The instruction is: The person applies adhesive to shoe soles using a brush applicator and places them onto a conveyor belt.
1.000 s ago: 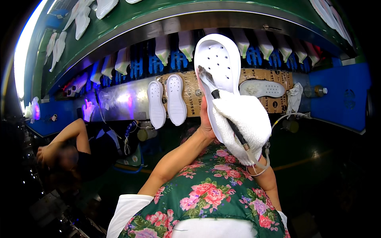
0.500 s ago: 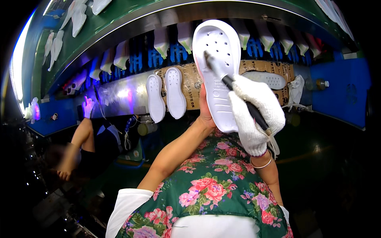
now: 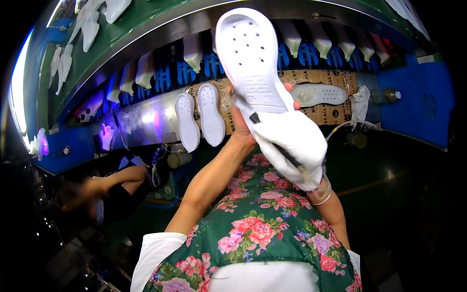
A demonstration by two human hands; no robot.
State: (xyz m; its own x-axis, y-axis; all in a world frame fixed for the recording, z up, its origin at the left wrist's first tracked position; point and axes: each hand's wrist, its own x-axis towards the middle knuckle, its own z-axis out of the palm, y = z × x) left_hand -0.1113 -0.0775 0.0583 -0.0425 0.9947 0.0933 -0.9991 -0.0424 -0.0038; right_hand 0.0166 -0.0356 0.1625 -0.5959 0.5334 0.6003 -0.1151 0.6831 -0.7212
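1. The bare left hand [image 3: 242, 122] grips a long white moulded shoe sole [image 3: 253, 68] from beneath, with the thumb side at its left edge and fingertips [image 3: 296, 104] showing past its right edge.
2. The sole is held up before the person's body, over the near edge of the bench as seen from above. Its raised rim and recessed face turn toward the camera; the broad end with small round holes points away from the person, and the gloved hand covers part of the near end.
3. The right hand, in a white knitted glove [image 3: 292, 141], is closed around a slim brush with a black handle [image 3: 288, 156]. The blurred bristles lie at the sole's left edge, close to the left hand; whether they touch cannot be told.
4. Two white soles with holes, the left one [image 3: 187, 121] and the right one [image 3: 210, 114], lie side by side on the bench, left of the left hand.
5. A greyish-white sole [image 3: 323, 95] lies crosswise on brown printed cardboard [image 3: 314, 115], right of the held sole.
6. Beside the cardboard are a crumpled white cloth [image 3: 359, 103] and a capped bottle [image 3: 386, 96].
7. Behind, pale wedge-shaped pieces [image 3: 192, 51] line up on blue holders [image 3: 186, 73].
8. At left, a co-worker's bare forearm [image 3: 127, 176] shows.
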